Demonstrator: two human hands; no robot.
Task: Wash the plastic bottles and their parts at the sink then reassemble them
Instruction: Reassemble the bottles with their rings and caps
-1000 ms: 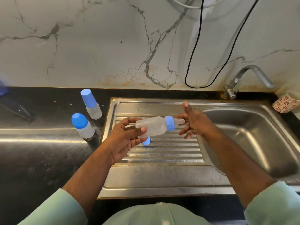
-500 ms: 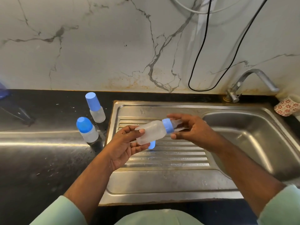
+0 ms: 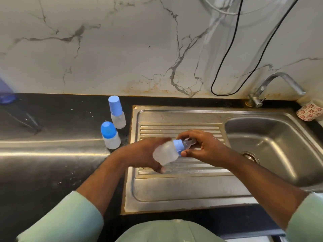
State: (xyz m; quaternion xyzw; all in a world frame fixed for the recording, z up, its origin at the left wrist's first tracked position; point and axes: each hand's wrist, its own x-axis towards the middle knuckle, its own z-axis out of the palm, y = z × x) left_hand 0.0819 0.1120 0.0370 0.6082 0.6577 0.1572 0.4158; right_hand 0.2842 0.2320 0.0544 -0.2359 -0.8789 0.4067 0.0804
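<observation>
Head view: my left hand (image 3: 145, 152) is wrapped around the body of a frosted plastic bottle (image 3: 165, 153), fingers curled under it and one fingertip showing below its base. The bottle lies tilted, base toward seven o'clock and neck toward two o'clock, held above the ribbed drainboard (image 3: 178, 130) of the steel sink (image 3: 272, 145). My right hand (image 3: 204, 147) pinches the blue collar (image 3: 179, 146) at the bottle's neck, thumb on the near side and fingers curved over the far side; the clear teat (image 3: 189, 142) pokes out of the collar under those fingers, toward three o'clock. Both hands are a little blurred.

At ten o'clock from the held bottle, on the black desk (image 3: 52, 172) just beside the sink's left edge, stand two more small bottles, both upright. The farther one (image 3: 117, 113) wears a tall light-blue cap; the nearer one (image 3: 110, 136) has a rounder, deeper-blue cap. They stand just beside each other; I cannot tell whether they touch.

The basin lies at three o'clock from my hands, with its drain (image 3: 250, 157) partly hidden behind my right wrist. The tap (image 3: 276, 84) rises at two o'clock against the marbled wall (image 3: 104, 49), its spout reaching right. A flower-patterned cup (image 3: 308, 111) sits at the far right edge. A black cable (image 3: 227, 55) loops down the wall above the sink. My pale green sleeves (image 3: 61, 219) show at the bottom corners.
</observation>
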